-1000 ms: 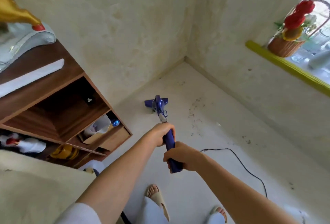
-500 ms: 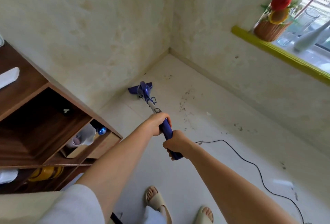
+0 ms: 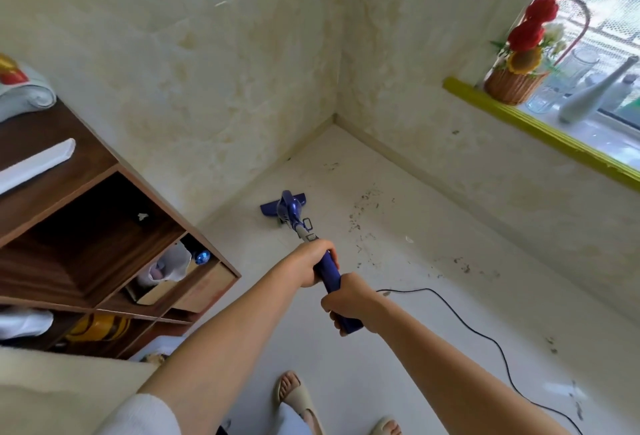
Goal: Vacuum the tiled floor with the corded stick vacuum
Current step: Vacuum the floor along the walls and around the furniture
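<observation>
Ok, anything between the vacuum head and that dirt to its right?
Nothing visible. Bare floor separates the vacuum head from the dark debris on its right. The black cord trails behind the hands, clear of that path.

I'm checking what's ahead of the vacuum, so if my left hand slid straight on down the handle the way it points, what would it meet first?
The left hand grips the blue vacuum handle; straight on it would likely meet the grey collar, then the motor body.
</observation>
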`<move>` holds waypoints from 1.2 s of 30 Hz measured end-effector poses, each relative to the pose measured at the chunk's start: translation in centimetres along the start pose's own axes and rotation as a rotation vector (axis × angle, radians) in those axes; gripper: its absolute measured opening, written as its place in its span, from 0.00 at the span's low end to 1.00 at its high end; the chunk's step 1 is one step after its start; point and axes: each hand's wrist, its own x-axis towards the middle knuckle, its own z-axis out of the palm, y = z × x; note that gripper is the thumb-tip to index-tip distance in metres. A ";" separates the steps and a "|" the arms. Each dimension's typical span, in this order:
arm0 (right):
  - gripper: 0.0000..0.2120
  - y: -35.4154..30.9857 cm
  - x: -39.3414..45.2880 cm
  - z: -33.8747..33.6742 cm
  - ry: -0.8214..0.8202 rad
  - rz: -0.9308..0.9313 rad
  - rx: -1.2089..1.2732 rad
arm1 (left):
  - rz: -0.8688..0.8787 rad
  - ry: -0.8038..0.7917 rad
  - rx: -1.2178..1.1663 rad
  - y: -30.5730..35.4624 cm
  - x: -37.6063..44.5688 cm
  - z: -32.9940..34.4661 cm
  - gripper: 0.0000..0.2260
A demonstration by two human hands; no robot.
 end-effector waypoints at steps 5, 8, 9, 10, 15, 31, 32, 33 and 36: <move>0.05 1.4 -4.4 -1.5 -0.048 -0.006 0.004 | -0.030 -0.011 -0.054 -1.3 -3.5 2.4 0.10; 0.07 1.4 -6.3 -2.6 -0.056 0.001 0.046 | -0.037 0.015 -0.077 -0.9 -5.5 3.8 0.12; 0.08 1.4 -6.9 -3.1 -0.054 -0.004 0.058 | -0.043 0.029 -0.117 -0.8 -6.1 4.1 0.12; 0.09 1.2 -7.4 -3.6 -0.051 -0.006 0.053 | -0.048 0.034 -0.159 -0.7 -6.5 4.5 0.11; 0.07 1.7 -8.9 -6.2 -0.078 -0.013 -0.071 | -0.079 -0.009 -0.270 -0.9 -7.8 6.5 0.11; 0.05 -1.0 -1.5 -8.9 -0.014 -0.032 -0.143 | -0.053 0.098 -0.130 5.1 -2.3 7.1 0.10; 0.05 -1.9 -0.6 -8.9 -0.008 -0.036 -0.166 | -0.042 0.109 -0.141 5.7 -1.6 6.6 0.10; 0.05 -2.6 -0.1 -8.9 -0.005 -0.050 -0.191 | -0.028 0.119 -0.164 6.2 -1.2 6.1 0.11; 0.04 -6.2 1.9 -9.4 -0.007 -0.065 -0.233 | 0.002 0.155 -0.201 9.0 0.5 4.1 0.11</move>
